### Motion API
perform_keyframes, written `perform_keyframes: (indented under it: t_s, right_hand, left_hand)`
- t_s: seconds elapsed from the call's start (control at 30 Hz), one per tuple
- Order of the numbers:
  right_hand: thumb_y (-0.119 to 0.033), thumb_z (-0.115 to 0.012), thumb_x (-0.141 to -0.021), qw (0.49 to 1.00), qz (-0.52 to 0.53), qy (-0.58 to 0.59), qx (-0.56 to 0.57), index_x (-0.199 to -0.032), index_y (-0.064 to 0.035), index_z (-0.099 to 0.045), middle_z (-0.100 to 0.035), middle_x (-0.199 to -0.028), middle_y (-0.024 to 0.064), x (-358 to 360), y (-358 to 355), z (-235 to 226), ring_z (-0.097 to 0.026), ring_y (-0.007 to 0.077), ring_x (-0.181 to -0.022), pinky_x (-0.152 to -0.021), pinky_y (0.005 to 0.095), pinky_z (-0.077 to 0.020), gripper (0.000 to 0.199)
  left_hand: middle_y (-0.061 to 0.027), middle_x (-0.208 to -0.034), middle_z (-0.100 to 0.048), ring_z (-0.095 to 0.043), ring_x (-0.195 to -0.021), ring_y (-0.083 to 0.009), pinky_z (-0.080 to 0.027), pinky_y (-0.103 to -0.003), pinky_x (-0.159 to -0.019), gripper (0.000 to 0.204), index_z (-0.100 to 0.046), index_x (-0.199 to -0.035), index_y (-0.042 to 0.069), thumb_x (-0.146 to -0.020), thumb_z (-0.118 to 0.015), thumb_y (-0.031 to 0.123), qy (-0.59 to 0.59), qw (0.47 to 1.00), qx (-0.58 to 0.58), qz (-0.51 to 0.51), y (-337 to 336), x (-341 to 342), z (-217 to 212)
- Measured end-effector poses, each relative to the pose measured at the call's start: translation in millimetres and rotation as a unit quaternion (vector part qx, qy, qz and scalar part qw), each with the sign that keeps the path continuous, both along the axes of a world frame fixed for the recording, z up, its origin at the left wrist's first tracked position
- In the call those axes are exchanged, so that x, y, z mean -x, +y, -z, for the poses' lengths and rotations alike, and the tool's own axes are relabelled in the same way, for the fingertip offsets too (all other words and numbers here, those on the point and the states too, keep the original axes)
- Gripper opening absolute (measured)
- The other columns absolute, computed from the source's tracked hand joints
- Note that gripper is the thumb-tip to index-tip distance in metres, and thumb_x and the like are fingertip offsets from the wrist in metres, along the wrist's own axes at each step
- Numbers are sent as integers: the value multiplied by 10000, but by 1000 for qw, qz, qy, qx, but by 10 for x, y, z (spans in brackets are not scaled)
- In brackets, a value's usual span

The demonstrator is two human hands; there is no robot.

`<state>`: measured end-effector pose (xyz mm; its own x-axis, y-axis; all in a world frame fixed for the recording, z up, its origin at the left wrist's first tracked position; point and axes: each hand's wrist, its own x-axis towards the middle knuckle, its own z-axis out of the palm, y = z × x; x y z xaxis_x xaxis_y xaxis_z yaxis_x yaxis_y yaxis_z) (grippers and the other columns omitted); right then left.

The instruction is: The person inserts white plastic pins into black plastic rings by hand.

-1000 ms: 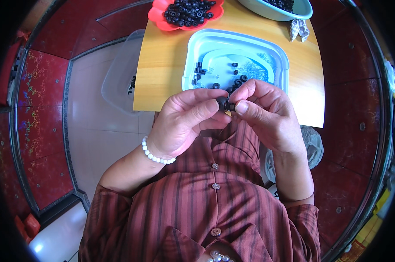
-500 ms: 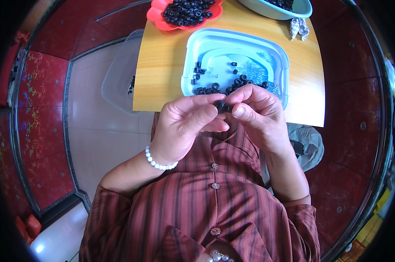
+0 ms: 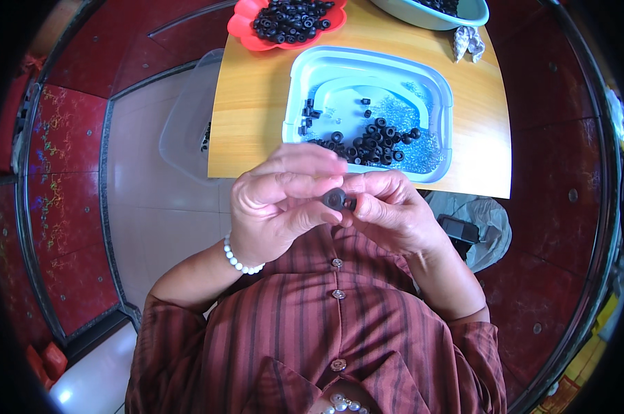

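Just in front of the striped shirt (image 3: 277,310), below the near edge of the table: right hand (image 3: 391,210) pinching a small dark piece (image 3: 351,205) between thumb and forefinger. At the small piece's left end, a round black part (image 3: 334,199), apparently touching; cannot tell whether joined. Left hand (image 3: 277,196) curled narrowly about the round part, thumb against its lower side, forefinger just above; cannot tell how firmly gripped, upper fingers being blurred. On the left wrist, a bracelet of white beads (image 3: 237,259).

Just beyond the hands, on the wooden table (image 3: 250,110), a light-blue tray (image 3: 444,117) with rounded corners. Inside, near its front wall, a loose heap of black pieces (image 3: 375,145); a few more along the left side, two small ones near the middle, and tiny clear bits scattered mostly to the right.

Farther off, at the back left, a red scalloped dish (image 3: 241,27) piled with similar black pieces. At the back right, a pale blue-green basin (image 3: 422,18) with dark contents, and near it something crumpled and silvery-grey (image 3: 468,43). Beside the table, at left, a translucent bin (image 3: 187,148); at right, a pale plastic bag (image 3: 491,221) and a dark boxy object (image 3: 458,230).
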<state>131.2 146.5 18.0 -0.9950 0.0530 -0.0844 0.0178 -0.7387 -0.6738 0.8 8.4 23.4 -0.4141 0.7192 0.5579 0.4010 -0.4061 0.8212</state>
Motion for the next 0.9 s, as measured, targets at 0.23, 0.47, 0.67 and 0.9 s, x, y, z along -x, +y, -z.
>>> perform_keyframes:
  t_s: [0.23, 0.47, 0.67, 0.9]
  right_hand:
    - [-106, -631, -872, 996, -28, -1, 80, -1067, 32, -636, -648, -968, 81, -48, -106, -119, -586, 126, -885, -800, 261, -465, 239]
    - [-148, -616, -892, 999, -20, -41, 25, -988, 25, -655, -645, -887, 51, -50, -164, -75, -561, 101, -820, -763, 246, -445, 202]
    - [-225, -583, -921, 991, -2, -109, -74, -880, 0, -649, -594, -768, 6, -16, -26, -59, -511, 61, -714, -660, 221, -413, 238]
    - [-89, -657, -780, 735, 192, -135, -637, -895, -36, -696, -639, -810, 114, 315, 472, -69, -618, 263, -763, -716, 350, -474, 133]
  left_hand:
    - [-127, -947, -678, -661, -908, -271, -524, -385, -797, 291, -669, -973, 40, -720, -776, 134, -44, 996, 44, 66, -112, -35, -104]
    - [-144, -937, -677, -665, -902, -256, -532, -361, -785, 253, -661, -937, 3, -725, -767, 90, -27, 995, 64, 65, -149, -17, -43]
    - [-122, -960, -668, -646, -906, -214, -527, -314, -776, 226, -656, -965, -9, -764, -730, 63, -19, 992, 120, 35, -30, 187, -121]
    - [-71, -952, -669, -615, -893, -110, -496, -240, -781, 240, -644, -1044, 12, -819, -672, 90, 112, 966, 105, -209, 752, 1649, -153]
